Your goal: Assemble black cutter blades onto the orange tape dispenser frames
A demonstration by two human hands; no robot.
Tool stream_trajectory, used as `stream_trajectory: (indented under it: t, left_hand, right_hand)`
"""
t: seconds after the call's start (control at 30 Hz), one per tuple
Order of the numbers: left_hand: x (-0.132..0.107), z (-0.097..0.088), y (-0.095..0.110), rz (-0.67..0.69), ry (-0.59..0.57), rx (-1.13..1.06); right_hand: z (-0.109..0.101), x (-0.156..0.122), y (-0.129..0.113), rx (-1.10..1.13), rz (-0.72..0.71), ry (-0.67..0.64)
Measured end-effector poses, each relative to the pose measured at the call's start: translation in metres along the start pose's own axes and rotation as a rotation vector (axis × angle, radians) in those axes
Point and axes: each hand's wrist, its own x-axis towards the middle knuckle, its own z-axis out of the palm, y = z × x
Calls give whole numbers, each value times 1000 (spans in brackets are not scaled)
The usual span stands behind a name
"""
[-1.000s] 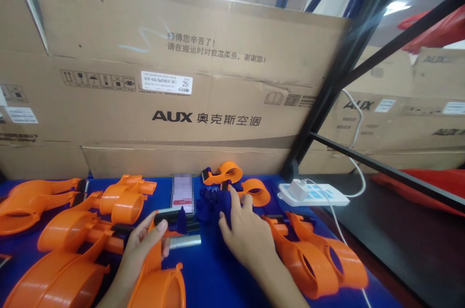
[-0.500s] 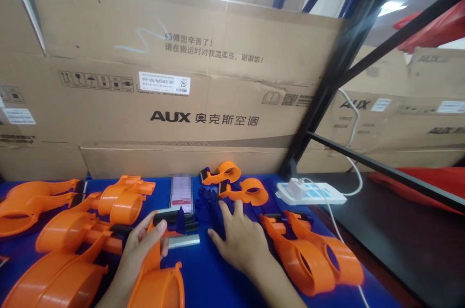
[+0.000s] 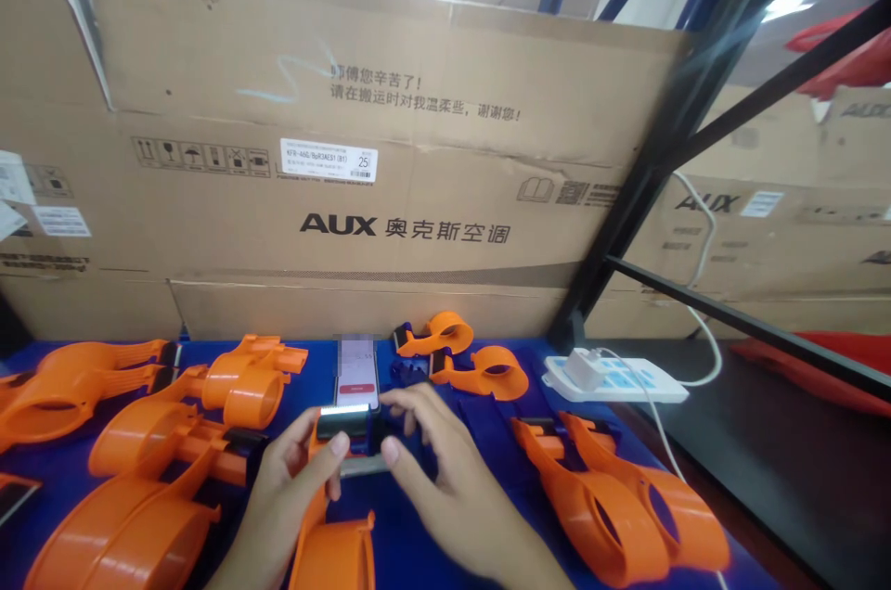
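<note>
An orange tape dispenser (image 3: 334, 553) with a black roller and a toothed metal edge is gripped near its front end by my left hand (image 3: 296, 469), the thumb lying on the roller. My right hand (image 3: 452, 479) is at the roller's right end, thumb and forefinger curled around a dark blue plastic part (image 3: 374, 434); its far side is hidden by the fingers. A metal rod (image 3: 362, 466) shows below the roller. Just beyond the hands lies a phone (image 3: 356, 372) with its screen lit. More small blue plastic parts (image 3: 409, 372) lie behind my right hand.
Orange tape dispensers (image 3: 153, 506) crowd the left; others (image 3: 497, 370) lie at the back, and more (image 3: 613, 511) at right. A white power strip (image 3: 616, 378) with cables stands by the black rack post (image 3: 619, 219). Large cardboard (image 3: 418, 154) walls off the back of the blue surface (image 3: 410, 544).
My right hand has moved from the blue parts leftward to the held dispenser's roller end. The left hand has shifted slightly right in view, and the camera has turned a little left.
</note>
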Motion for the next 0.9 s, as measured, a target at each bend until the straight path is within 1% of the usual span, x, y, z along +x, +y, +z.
stream_trajectory:
  t: [0.07,0.17,0.3,0.43,0.57,0.73,0.83,0.9]
  left_hand:
    - [-1,2,0,9,-23,-18]
    - [-1,3,-3,-16,-43,-49]
    - [-1,6,-8,-17,-57,-62]
    - [-1,7,-12,-30,-57,-61]
    - [0,6,-15,-36,-57,-37]
    - [0,7,-13,-49,-41,-51]
    - [2,8,-11,-124,-42,-135]
    - [3,7,-12,-202,-64,-192]
  right_hand:
    - [7,-4,-8,102,-58,-4]
    - [20,-7,-8,124,-61,45]
    - [34,-9,4,41,-89,43]
    - [42,-11,12,-49,-155,40]
    - [45,-12,14,-95,-222,24]
    - [44,-13,14,-85,-214,18]
    - [40,-12,13,-38,-182,21]
    - [38,-12,12,-26,-195,16]
